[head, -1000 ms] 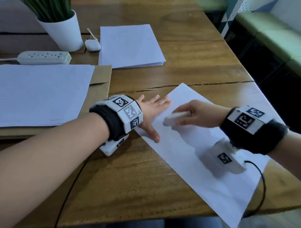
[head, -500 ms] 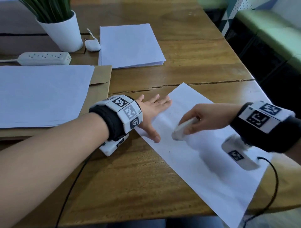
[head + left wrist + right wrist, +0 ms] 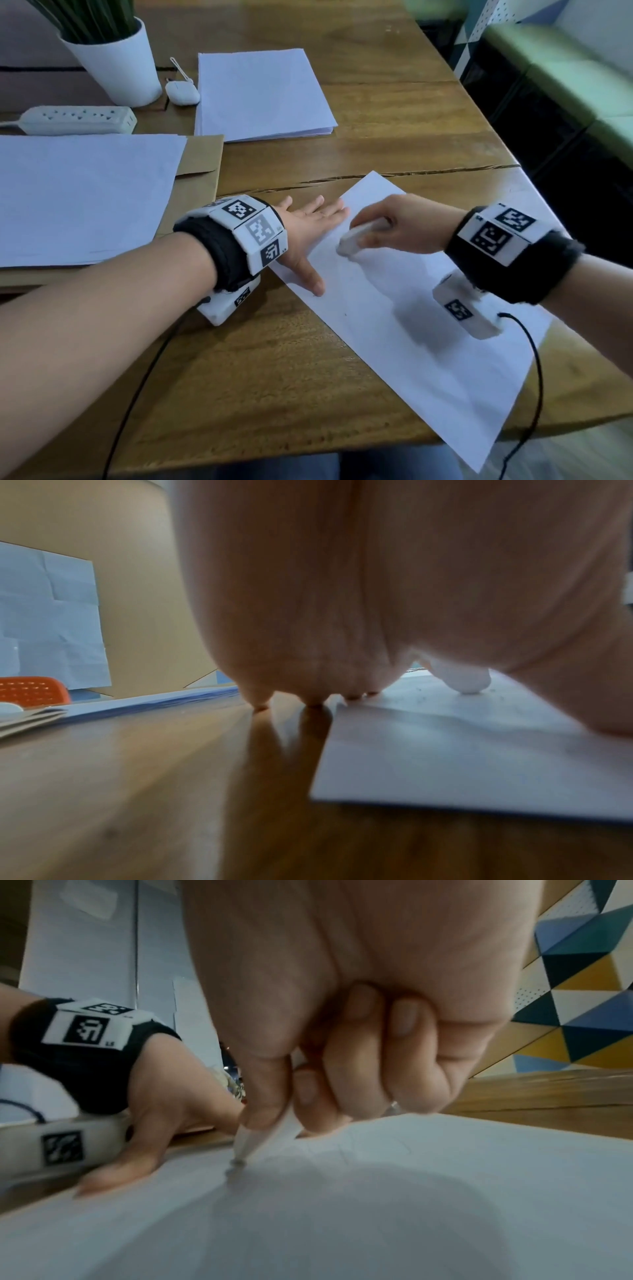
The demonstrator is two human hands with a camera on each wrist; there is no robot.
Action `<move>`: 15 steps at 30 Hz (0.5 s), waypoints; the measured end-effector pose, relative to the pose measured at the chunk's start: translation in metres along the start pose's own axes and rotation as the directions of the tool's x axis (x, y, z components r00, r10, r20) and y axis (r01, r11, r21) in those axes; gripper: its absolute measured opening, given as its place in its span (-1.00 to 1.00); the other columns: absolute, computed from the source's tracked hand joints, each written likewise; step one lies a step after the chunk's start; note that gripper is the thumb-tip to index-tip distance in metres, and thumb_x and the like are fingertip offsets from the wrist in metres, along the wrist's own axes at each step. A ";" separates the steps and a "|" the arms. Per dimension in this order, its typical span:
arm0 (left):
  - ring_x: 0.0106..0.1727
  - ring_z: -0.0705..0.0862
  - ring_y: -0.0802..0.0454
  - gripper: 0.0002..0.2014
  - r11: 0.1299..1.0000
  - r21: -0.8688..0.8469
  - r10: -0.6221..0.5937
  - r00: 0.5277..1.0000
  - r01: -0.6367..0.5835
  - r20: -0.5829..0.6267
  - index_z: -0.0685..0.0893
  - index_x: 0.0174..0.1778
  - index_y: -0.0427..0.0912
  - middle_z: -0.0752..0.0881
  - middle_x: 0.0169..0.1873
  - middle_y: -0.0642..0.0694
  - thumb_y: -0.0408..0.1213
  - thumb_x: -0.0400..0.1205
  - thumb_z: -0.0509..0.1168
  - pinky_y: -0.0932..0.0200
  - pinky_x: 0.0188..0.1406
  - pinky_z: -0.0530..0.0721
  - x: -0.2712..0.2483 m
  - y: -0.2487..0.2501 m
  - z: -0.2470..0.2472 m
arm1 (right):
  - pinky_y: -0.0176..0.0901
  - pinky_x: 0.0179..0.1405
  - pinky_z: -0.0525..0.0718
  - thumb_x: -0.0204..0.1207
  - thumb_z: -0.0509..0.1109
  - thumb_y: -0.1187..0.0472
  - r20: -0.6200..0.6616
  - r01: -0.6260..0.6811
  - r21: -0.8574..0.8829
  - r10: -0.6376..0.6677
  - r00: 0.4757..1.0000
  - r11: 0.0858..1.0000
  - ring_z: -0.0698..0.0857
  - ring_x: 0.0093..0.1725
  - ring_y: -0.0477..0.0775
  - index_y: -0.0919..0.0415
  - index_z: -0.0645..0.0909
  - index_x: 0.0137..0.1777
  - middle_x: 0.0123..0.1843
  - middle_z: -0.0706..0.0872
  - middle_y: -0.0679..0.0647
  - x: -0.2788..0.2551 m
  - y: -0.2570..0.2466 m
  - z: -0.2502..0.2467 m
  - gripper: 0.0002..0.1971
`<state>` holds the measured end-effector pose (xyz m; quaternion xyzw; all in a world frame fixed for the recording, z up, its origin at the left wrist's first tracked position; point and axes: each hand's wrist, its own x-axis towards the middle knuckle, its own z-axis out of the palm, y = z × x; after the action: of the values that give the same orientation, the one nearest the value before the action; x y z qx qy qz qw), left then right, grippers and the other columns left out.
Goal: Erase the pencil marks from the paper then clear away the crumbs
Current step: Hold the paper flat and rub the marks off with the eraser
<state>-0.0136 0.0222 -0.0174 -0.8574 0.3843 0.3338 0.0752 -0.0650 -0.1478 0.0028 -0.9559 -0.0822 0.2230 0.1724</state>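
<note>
A white sheet of paper (image 3: 404,318) lies slanted on the wooden table near its front right edge. My left hand (image 3: 310,236) lies flat with straight fingers, pressing the sheet's upper left edge (image 3: 445,745). My right hand (image 3: 394,224) pinches a white eraser (image 3: 356,238) between thumb and fingers, and its tip touches the paper (image 3: 377,1191) just right of the left hand. The eraser (image 3: 260,1137) shows a grey smudged tip in the right wrist view. Small dark crumbs (image 3: 424,693) are scattered on the sheet around the eraser (image 3: 462,681).
A stack of white paper (image 3: 260,92) lies at the back. A larger sheet on a brown envelope (image 3: 82,195) is at the left. Behind those are a white plant pot (image 3: 113,65), a power strip (image 3: 78,118) and a small white case (image 3: 182,91). The table edge (image 3: 534,178) runs close on the right.
My right hand has rubbed the eraser back and forth: it slid down and right, then returned up toward the left hand. The left hand stayed put on the paper.
</note>
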 end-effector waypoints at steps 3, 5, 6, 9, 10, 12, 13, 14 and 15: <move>0.61 -0.43 0.05 0.23 1.000 0.002 0.000 1.000 0.000 0.004 -0.47 0.58 0.00 -0.46 0.59 0.11 0.26 0.38 0.40 -0.25 0.56 -0.35 -0.001 0.000 0.000 | -0.21 0.13 0.53 0.54 0.34 0.01 0.100 -0.008 -0.018 0.010 0.995 1.000 0.62 0.09 -0.05 -0.08 0.62 0.24 0.07 0.72 -0.11 -0.015 0.008 0.004 -0.72; 0.61 -0.43 0.05 0.21 1.000 0.007 0.002 1.000 -0.002 0.008 -0.47 0.58 0.01 -0.46 0.59 0.11 0.25 0.40 0.38 -0.25 0.56 -0.35 -0.002 0.000 0.000 | -0.20 0.07 0.57 0.54 0.34 0.01 0.205 -0.038 -0.076 0.053 0.977 0.996 0.65 0.01 -0.06 -0.09 0.65 0.15 0.00 0.74 -0.09 -0.029 0.013 0.003 -0.78; 0.61 -0.43 0.05 0.21 1.000 0.009 0.003 1.000 -0.003 0.010 -0.47 0.58 0.01 -0.46 0.59 0.12 0.25 0.40 0.38 -0.25 0.57 -0.35 -0.002 0.000 0.000 | -0.23 -0.03 0.56 0.54 0.33 -0.01 0.216 -0.050 -0.094 0.069 0.974 0.994 0.64 -0.07 -0.08 -0.07 0.66 0.11 -0.06 0.74 -0.09 -0.034 0.016 0.002 -0.80; 0.61 -0.43 0.05 0.19 1.000 0.008 0.009 1.000 -0.009 0.011 -0.47 0.58 0.02 -0.45 0.59 0.12 0.24 0.41 0.38 -0.26 0.57 -0.35 -0.001 -0.001 0.000 | -0.21 -0.12 0.54 0.54 0.28 -0.09 0.076 -0.059 0.013 0.058 0.995 0.998 0.64 -0.16 -0.11 -0.05 0.64 -0.04 -0.15 0.72 -0.09 -0.048 0.032 0.005 -0.82; 0.61 -0.43 0.05 0.19 1.000 0.002 0.012 1.000 -0.012 0.009 -0.46 0.58 0.03 -0.45 0.59 0.12 0.23 0.41 0.38 -0.26 0.57 -0.35 -0.001 -0.002 0.000 | -0.21 -0.04 0.57 0.55 0.25 -0.09 0.009 -0.061 0.089 0.060 0.998 0.994 0.66 -0.07 -0.08 -0.08 0.62 0.02 -0.05 0.73 -0.11 -0.054 0.038 0.006 -0.81; 0.62 -0.41 0.06 0.16 1.000 -0.018 0.022 1.000 -0.022 -0.004 -0.42 0.59 0.04 -0.42 0.60 0.13 0.21 0.43 0.38 -0.25 0.57 -0.34 -0.001 -0.003 -0.001 | -0.40 0.11 0.52 0.54 0.19 -0.09 -0.026 -0.059 0.179 0.065 0.998 0.982 0.61 0.10 -0.21 -0.12 0.55 0.27 0.17 0.63 -0.31 -0.067 0.042 0.010 -0.67; 0.62 -0.39 0.07 0.14 0.999 -0.030 0.028 1.000 -0.029 -0.013 -0.40 0.60 0.06 -0.41 0.60 0.14 0.19 0.43 0.39 -0.24 0.57 -0.33 -0.002 -0.004 -0.001 | -0.52 0.12 0.45 0.54 0.16 -0.09 -0.003 -0.067 0.187 0.069 0.998 0.980 0.58 0.14 -0.28 -0.14 0.47 0.38 0.22 0.55 -0.42 -0.072 0.040 0.014 -0.60; 0.63 -0.37 0.08 0.12 0.998 -0.047 0.035 0.999 -0.036 -0.026 -0.36 0.61 0.07 -0.38 0.61 0.15 0.18 0.44 0.39 -0.22 0.57 -0.32 -0.002 -0.006 -0.001 | -0.57 0.14 0.40 0.57 0.15 -0.06 0.022 -0.088 0.186 0.086 0.996 0.979 0.55 0.19 -0.30 -0.14 0.39 0.46 0.26 0.49 -0.45 -0.078 0.037 0.018 -0.56; 0.64 -0.35 0.09 0.08 0.997 -0.067 0.037 0.998 -0.040 -0.041 -0.32 0.62 0.07 -0.36 0.62 0.14 0.16 0.46 0.38 -0.19 0.57 -0.30 -0.002 -0.007 -0.001 | -0.53 0.22 0.38 0.60 0.14 -0.01 0.033 -0.108 0.189 0.103 0.994 0.976 0.54 0.28 -0.26 -0.11 0.33 0.51 0.32 0.47 -0.40 -0.081 0.034 0.023 -0.55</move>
<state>-0.0088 0.0280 -0.0167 -0.8584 0.3908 0.3308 0.0319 -0.1447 -0.1915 0.0031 -0.9354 -0.0116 0.2497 0.2500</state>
